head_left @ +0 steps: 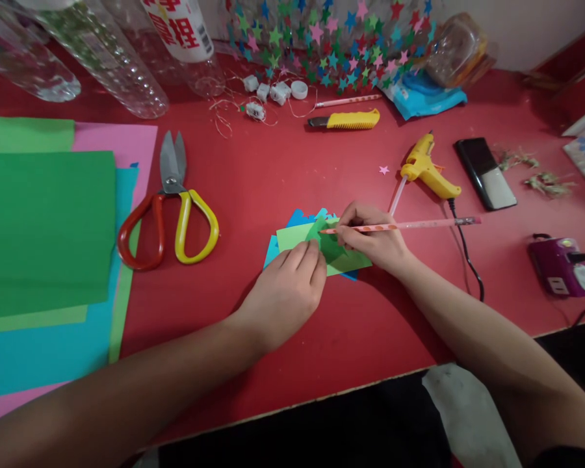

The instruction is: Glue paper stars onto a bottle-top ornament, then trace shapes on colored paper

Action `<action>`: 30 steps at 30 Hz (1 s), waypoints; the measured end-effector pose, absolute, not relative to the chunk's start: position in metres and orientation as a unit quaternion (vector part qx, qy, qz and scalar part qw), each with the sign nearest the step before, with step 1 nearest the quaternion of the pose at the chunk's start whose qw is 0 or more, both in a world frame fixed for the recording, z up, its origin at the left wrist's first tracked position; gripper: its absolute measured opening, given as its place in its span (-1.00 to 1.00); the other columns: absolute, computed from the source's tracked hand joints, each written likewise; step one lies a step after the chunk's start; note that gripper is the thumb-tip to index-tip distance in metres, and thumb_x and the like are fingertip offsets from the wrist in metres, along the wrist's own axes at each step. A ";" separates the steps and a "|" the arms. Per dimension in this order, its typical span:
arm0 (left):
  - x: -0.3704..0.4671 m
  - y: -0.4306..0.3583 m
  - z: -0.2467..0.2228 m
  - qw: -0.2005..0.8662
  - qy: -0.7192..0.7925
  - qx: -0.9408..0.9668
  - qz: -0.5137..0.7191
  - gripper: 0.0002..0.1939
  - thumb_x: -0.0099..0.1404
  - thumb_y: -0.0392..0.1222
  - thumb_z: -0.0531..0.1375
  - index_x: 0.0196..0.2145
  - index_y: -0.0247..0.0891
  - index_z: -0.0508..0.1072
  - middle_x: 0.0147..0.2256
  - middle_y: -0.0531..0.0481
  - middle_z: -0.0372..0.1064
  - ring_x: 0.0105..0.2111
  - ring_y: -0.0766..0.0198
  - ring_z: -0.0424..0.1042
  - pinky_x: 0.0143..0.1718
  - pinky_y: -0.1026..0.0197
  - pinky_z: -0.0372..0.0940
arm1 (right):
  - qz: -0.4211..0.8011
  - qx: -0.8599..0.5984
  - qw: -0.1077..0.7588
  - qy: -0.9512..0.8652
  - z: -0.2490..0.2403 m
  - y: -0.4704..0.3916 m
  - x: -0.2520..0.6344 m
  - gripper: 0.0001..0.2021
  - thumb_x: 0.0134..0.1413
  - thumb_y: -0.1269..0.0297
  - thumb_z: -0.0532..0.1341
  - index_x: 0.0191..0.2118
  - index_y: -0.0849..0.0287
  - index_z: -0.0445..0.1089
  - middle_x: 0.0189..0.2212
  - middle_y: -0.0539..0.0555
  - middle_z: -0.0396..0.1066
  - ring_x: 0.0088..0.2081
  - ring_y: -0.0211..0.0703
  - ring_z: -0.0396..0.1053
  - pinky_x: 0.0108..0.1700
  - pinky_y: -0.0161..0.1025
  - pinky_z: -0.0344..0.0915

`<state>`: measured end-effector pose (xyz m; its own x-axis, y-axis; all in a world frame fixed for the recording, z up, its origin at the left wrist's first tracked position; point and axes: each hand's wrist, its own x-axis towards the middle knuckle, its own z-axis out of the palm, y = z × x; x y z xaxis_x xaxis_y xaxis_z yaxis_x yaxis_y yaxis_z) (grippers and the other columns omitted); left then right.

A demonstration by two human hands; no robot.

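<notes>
My right hand (370, 237) is closed around a pink pencil (419, 224). Its tip meets a small dark green paper piece (316, 229), whose full outline is partly covered by my hands. Beneath this lies a light green paper (287, 239), over blue paper pieces (272, 253) with jagged edges showing at the back. My left hand (290, 286) holds the papers down at their left side, its fingers bent and close together. The left thumb is hidden.
Large scissors (173, 188) lie left, beside coloured paper sheets (49, 227). A yellow glue gun (426, 169), phone (486, 173) and purple power adapter (565, 266) are right. Behind are a yellow utility knife (346, 121), plastic bottles (107, 58) and a clear bag of paper stars (331, 42).
</notes>
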<state>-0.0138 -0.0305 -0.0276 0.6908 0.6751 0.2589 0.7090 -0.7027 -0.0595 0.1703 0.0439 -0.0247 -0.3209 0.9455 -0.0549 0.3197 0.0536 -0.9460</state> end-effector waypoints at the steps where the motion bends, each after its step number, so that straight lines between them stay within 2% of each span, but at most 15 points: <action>1: -0.014 -0.031 -0.028 0.078 -0.381 -0.915 -0.104 -0.62 0.33 -0.48 -0.09 -0.03 -0.62 0.41 -0.03 -0.46 0.41 -0.04 -0.03 0.45 -0.10 0.00 0.44 | 0.488 -0.489 0.328 -0.645 -0.026 0.044 0.170 -0.90 -0.02 0.37 0.20 -0.49 0.18 0.27 -0.62 -0.08 0.31 -0.59 -0.38 0.22 -0.55 -0.38 0.14; 9: -0.013 -0.032 -0.029 0.077 -0.387 -0.913 -0.102 -0.62 0.34 -0.47 -0.11 -0.03 -0.59 0.41 -0.01 -0.45 0.40 -0.02 -0.02 0.43 -0.08 -0.02 0.43 | 0.480 -0.503 0.354 -0.626 -0.033 0.046 0.169 -0.85 0.03 0.27 0.24 -0.44 0.16 0.26 -0.63 -0.09 0.35 -0.62 -0.38 0.25 -0.59 -0.39 0.16; 19: -0.014 -0.031 -0.027 0.084 -0.379 -0.914 -0.119 -0.64 0.30 -0.49 -0.06 -0.06 -0.64 0.43 -0.05 -0.48 0.42 -0.06 -0.08 0.46 -0.14 0.00 0.45 | 0.444 -0.503 0.341 -0.659 -0.026 0.045 0.169 -0.89 -0.07 0.44 0.15 -0.53 0.15 0.21 -0.67 -0.12 0.23 -0.61 -0.39 0.15 -0.56 -0.38 0.06; 30: -0.014 -0.030 -0.027 0.088 -0.372 -0.916 -0.119 -0.63 0.31 -0.49 -0.07 -0.06 -0.64 0.44 -0.06 -0.47 0.43 -0.08 -0.07 0.47 -0.17 0.00 0.47 | 0.436 -0.495 0.326 -0.677 -0.027 0.047 0.172 -0.91 -0.15 0.40 0.13 -0.56 0.15 0.18 -0.66 -0.11 0.20 -0.61 -0.38 0.13 -0.57 -0.37 0.01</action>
<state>-0.0139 -0.0300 -0.0265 0.6950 0.6608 0.2836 0.7026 -0.7079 -0.0722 0.1724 0.0465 -0.0267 -0.2964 0.9550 0.0093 0.3855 0.1285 -0.9137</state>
